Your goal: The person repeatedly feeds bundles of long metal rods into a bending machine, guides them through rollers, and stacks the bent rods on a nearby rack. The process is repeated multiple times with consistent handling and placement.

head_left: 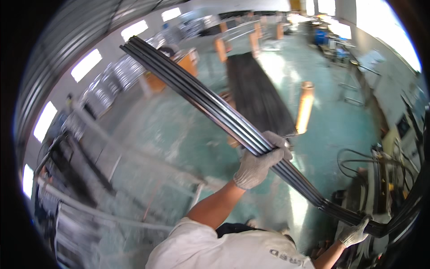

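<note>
A bundle of several long, dark, glossy bars (215, 110) slants across the view from the upper left to the lower right. My left hand (262, 165), in a pale knitted work glove, is closed around the bundle near its middle. Farther down, at the lower right, my gloved right hand (354, 233) grips the same bars, its fingers partly hidden. Between my hands the bars seem to bend, though the lens curves straight edges. Their near end runs into the dark right rim, where I cannot make it out.
A long stack of dark bars (257, 92) lies ahead, beside an upright orange-brown post (306, 105). Machinery with black hoses (374, 163) stands at the right. A pale metal frame (98, 213) is at the left. Silvery wrapped bundles (118, 74) line the far left wall.
</note>
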Available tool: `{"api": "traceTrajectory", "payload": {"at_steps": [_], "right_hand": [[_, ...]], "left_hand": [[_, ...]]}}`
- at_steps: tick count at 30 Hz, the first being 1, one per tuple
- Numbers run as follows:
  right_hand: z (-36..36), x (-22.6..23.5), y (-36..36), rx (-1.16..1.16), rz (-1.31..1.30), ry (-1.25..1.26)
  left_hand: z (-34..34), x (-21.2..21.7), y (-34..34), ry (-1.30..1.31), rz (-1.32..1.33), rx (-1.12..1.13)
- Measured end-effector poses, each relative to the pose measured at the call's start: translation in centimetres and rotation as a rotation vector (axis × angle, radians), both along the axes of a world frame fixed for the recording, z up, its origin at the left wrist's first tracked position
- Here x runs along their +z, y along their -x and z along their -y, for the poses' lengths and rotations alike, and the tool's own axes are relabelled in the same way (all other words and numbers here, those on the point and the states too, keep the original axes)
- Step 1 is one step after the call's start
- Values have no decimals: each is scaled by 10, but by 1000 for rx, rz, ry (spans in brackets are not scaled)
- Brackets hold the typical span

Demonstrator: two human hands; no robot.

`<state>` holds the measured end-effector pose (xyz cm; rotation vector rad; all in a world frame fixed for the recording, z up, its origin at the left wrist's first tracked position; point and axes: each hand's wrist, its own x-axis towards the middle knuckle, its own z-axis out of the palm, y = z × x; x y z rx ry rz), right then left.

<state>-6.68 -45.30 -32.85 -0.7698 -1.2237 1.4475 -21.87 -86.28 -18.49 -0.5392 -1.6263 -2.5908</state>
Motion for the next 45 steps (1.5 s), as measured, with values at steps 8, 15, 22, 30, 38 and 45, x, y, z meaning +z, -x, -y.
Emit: {"api": "traceTrajectory", "payload": {"at_steps": [8, 15, 22, 30, 38, 45], "right_hand": [[128, 44, 177, 712, -88, -17], [314, 108, 251, 1055, -57, -263], [546, 245, 233, 1198, -173, -713], [862, 436, 164, 1252, -216, -1417], [1000, 382, 34, 1674, -739, -1609], [935, 127, 98, 2053, -968, -1268]], "left_hand": [[152, 4, -99, -140, -6, 647], [270, 26, -169, -402, 73, 1078], [465, 24, -210, -571, -52, 1208], [671, 27, -286, -792, -213, 1126], [798, 22, -342, -621, -340, 743], [778, 30, -296, -612, -329, 1347]]}}
